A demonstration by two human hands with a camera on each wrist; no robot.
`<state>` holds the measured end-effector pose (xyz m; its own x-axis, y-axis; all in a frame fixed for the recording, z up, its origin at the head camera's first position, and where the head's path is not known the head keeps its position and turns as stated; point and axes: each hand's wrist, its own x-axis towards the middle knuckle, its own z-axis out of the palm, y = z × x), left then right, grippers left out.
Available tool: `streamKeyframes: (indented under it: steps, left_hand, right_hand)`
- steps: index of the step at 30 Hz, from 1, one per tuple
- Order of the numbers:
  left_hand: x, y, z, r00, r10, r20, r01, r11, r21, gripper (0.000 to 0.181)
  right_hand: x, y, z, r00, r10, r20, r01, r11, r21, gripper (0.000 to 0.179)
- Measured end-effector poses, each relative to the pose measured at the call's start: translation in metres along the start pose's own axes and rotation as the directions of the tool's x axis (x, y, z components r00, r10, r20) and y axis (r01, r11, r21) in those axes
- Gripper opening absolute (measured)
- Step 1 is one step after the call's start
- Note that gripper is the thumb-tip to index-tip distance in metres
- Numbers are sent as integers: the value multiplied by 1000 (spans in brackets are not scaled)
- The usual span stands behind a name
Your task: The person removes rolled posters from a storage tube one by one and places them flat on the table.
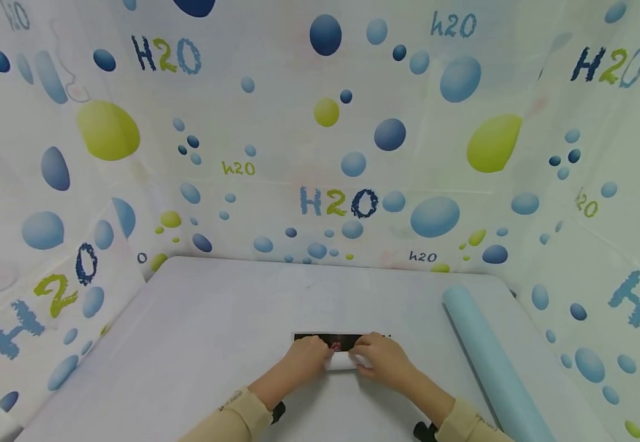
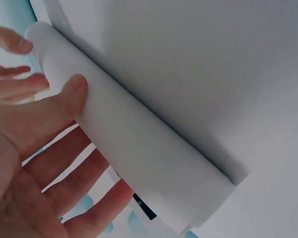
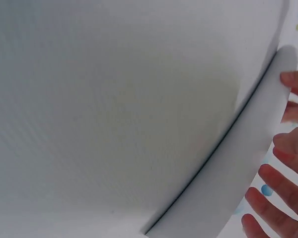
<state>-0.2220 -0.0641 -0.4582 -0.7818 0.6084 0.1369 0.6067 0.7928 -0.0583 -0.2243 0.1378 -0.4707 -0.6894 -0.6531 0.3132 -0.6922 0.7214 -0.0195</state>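
Observation:
A partly rolled sheet of paper [image 1: 342, 362] lies across the table in front of me, its white back outward and a dark printed strip [image 1: 320, 337] showing beyond the roll. My left hand [image 1: 306, 359] pinches the roll near its left part; in the left wrist view the thumb [image 2: 77, 91] presses the white side while the fingers reach behind. My right hand [image 1: 386, 362] is at the other end. In the right wrist view its fingers [image 3: 275, 178] are spread and fairly straight, fingertips right at the roll's far edge.
A long light-blue roll [image 1: 491, 362] lies along the right side of the white table [image 1: 215, 319]. Sheeting with blue and green bubbles and H2O lettering [image 1: 339, 202] surrounds the table at the back and both sides.

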Motion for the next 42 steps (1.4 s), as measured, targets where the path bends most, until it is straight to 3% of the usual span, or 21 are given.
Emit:
streamKeyframes:
  steps: [6, 9, 12, 16, 19, 27, 33, 37, 42]
  left_hand:
    - [4, -11, -1, 991, -47, 123, 59, 994, -96, 23]
    - [4, -15, 0, 987, -66, 146, 87, 987, -136, 27]
    - [4, -19, 3, 990, -68, 121, 89, 979, -182, 27]
    - [4, -22, 7, 997, -71, 32, 77, 973, -218, 26]
    - [4, -16, 7, 996, -91, 1, 90, 980, -178, 29]
    - [8, 15, 4, 980, -172, 105, 179, 982, -62, 40]
    - [14, 16, 9, 974, -201, 109, 206, 978, -34, 36]
    - [21, 10, 15, 980, -182, 78, 185, 982, -39, 34]
    - [26, 4, 16, 988, -151, 41, 152, 988, -10, 32]
  right_hand:
    - [2, -2, 3, 999, 25, -32, -26, 998, -49, 25]
    - [5, -1, 5, 998, 63, -22, -64, 997, -48, 27]
    - [9, 0, 7, 995, 96, -9, -96, 995, -31, 26]
    - [13, 3, 5, 991, 131, 5, -131, 991, 8, 25]
    - [15, 4, 4, 985, 165, 43, -167, 985, 43, 26]
    - [26, 16, 6, 955, 201, 218, -240, 956, 167, 29]
    - [28, 22, 10, 948, 189, 258, -249, 941, 229, 30]
    - [23, 20, 8, 922, 277, 270, -329, 929, 171, 39]
    - [12, 29, -4, 843, 467, 267, -498, 865, 60, 51]
